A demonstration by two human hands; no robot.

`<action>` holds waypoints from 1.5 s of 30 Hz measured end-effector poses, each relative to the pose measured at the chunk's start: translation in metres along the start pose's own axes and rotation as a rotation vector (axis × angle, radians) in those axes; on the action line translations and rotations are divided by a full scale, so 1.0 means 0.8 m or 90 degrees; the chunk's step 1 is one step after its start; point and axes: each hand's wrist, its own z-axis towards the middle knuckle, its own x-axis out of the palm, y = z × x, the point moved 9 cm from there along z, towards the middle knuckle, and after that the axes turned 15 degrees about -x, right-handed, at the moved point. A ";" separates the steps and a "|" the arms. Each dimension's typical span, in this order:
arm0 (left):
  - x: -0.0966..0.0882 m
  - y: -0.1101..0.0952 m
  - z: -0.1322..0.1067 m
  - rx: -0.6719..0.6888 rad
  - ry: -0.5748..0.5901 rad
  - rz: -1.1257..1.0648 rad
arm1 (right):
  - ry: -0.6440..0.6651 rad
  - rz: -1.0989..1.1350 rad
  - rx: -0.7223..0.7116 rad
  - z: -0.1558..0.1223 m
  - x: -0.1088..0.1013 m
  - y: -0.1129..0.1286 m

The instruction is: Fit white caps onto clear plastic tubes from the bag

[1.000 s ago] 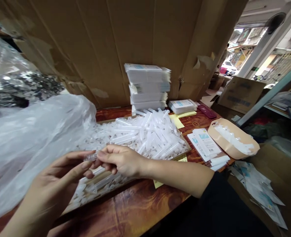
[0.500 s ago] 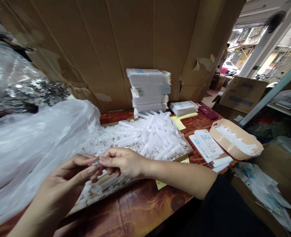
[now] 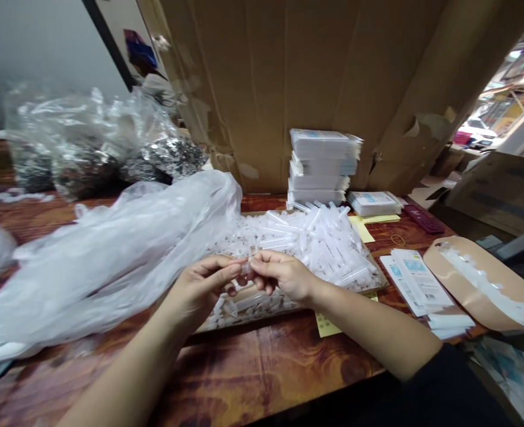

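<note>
My left hand [image 3: 210, 281] and my right hand [image 3: 283, 274] meet fingertip to fingertip above the near edge of a shallow cardboard tray [image 3: 262, 319]. Both are closed in a pinch on one small clear plastic piece [image 3: 245, 268]; fingers cover most of it, so its exact kind does not show. Heaped in the tray's right half are clear plastic tubes [image 3: 328, 246]. Small translucent plastic pieces [image 3: 230, 234] fill the left part and the near strip of the tray.
A large white plastic bag [image 3: 123, 255] lies left of the tray. Banded card stacks [image 3: 319, 172] stand behind it against a cardboard sheet [image 3: 262, 77]. To the right are printed cards [image 3: 415, 279], a beige bin [image 3: 453, 279] and a dark red phone-like object [image 3: 423, 219]. Bags of silvery pieces [image 3: 88, 160] sit back left.
The view has swung left, bringing more of the silvery bags into sight. Both hands still pinch the small clear piece together over the tray.
</note>
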 end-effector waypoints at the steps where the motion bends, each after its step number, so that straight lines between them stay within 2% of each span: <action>1: 0.000 0.001 0.000 -0.008 -0.005 -0.010 | -0.001 0.000 -0.004 0.000 -0.001 -0.001; 6: 0.011 0.002 -0.002 -0.021 0.020 -0.027 | -0.001 0.008 -0.010 -0.001 -0.005 -0.007; 12: 0.022 0.000 -0.006 0.011 0.073 -0.025 | 0.000 -0.016 -0.031 -0.002 -0.006 -0.005; 20: 0.024 -0.003 -0.012 0.041 0.096 -0.012 | 0.015 -0.148 -0.128 -0.010 0.001 0.025; 27: 0.029 -0.008 -0.024 0.038 0.123 -0.059 | 0.031 -0.146 -0.191 -0.021 0.014 0.042; 41: 0.041 0.000 -0.015 -0.040 0.192 -0.089 | 0.013 0.010 -0.081 -0.019 0.015 0.022; 45: 0.037 0.001 -0.020 -0.060 0.160 -0.112 | 0.002 0.083 -0.045 -0.020 0.021 0.018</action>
